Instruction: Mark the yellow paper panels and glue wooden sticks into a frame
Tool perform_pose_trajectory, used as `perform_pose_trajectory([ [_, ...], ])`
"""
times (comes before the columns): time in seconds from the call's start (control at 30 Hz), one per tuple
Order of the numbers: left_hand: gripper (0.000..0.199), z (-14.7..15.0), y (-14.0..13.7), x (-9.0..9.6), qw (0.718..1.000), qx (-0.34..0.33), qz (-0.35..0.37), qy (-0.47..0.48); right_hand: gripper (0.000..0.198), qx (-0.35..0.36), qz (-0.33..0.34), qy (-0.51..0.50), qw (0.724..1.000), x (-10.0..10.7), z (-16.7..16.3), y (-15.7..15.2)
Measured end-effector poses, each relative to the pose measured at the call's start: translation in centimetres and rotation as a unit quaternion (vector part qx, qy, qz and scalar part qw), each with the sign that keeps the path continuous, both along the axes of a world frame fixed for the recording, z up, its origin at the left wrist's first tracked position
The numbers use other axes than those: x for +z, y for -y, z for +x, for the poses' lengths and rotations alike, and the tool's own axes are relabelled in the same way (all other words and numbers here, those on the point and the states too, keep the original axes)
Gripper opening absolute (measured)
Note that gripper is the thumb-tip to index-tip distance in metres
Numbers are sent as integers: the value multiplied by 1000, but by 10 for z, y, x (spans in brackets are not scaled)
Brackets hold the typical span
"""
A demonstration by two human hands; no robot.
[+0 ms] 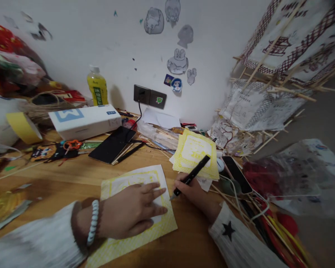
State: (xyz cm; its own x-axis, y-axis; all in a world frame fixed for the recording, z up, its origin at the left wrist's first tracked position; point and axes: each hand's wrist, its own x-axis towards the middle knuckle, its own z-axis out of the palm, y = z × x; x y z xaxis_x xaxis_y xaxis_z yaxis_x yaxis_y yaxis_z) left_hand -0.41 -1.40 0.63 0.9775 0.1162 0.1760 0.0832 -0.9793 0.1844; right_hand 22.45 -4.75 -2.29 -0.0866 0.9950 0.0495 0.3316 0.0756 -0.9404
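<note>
A white sheet of paper (167, 219) with a yellow patterned border lies on the wooden table. My left hand (128, 210) rests flat on it, fingers spread, covering much of its middle drawing. My right hand (191, 190) is closed around a black marker pen (195, 171), its tip pointing down at the paper's right edge. Whether the tip touches the paper I cannot tell. Just beyond my right hand lies a stack of similar yellow-bordered papers (197, 152).
A black tablet-like device (112, 145), a white box (85, 121) and a yellow tape roll (24, 127) lie at the left. A drink bottle (97, 86) stands by the wall. On the right are a phone (237, 174), cables and stick-framed paper lanterns (251, 106).
</note>
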Motion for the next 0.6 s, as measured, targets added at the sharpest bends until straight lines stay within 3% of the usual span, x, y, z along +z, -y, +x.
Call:
perform_pose_trajectory([
  [0.23,45,-1,1,-2,1000,6,-7,-15,16,34,49,45,997,3,-3,1],
  [0.4,45,0,0,-2,1000,6,-7,-23,13,21,56,55,997,6,-4,1],
  [0.6,43,-1,-1,-3,1000,2,-1,-7,21,0,25,25,999,1,-2,0],
])
